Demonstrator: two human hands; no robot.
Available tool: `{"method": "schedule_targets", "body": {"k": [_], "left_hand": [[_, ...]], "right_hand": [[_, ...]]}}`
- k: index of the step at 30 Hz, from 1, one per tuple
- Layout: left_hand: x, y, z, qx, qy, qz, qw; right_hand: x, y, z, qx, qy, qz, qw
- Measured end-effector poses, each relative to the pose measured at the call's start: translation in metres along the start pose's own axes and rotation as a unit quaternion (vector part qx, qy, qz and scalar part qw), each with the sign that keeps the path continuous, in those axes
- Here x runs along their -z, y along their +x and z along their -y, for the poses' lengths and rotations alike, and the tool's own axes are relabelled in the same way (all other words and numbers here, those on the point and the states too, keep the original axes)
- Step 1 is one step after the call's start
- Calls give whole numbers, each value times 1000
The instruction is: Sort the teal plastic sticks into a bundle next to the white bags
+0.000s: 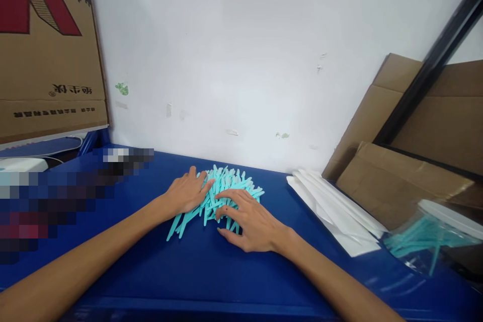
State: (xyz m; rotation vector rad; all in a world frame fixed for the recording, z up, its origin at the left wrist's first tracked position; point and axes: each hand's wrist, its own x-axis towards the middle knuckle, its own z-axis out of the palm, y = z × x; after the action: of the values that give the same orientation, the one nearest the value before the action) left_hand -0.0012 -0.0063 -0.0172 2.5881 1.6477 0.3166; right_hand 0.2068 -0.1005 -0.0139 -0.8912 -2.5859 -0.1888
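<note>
A loose pile of thin turquoise sticks point(226, 181) lies on the blue table point(211, 271), in the middle of the view. My left hand point(187, 192) rests on the pile's left side, its fingers apart and pointing away from me. Two sticks poke out below it toward the front left. Over the right and near side of the pile, my right hand point(247, 219) is curved with fingers spread, touching or just above the sticks. Neither hand is closed round a stick. The sticks under both palms are hidden.
White paper sleeves or bags point(332, 211) lie to the right. Beyond them a clear container point(433, 236) with a white rim holds more turquoise sticks. Folded cardboard point(377, 191) leans at the right, a large printed carton point(49, 60) stands at the left, and a white wall point(226, 60) rises behind.
</note>
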Motion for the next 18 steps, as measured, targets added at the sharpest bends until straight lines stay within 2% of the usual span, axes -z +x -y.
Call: {"method": "schedule_targets", "body": {"k": [6, 18], "left_hand": [[-4, 1, 4, -2, 8, -12, 1000], [-4, 2, 4, -2, 0, -5, 1000]], "right_hand": [[1, 1, -2, 13, -30, -23, 999], [4, 1, -2, -27, -67, 4, 997]]}}
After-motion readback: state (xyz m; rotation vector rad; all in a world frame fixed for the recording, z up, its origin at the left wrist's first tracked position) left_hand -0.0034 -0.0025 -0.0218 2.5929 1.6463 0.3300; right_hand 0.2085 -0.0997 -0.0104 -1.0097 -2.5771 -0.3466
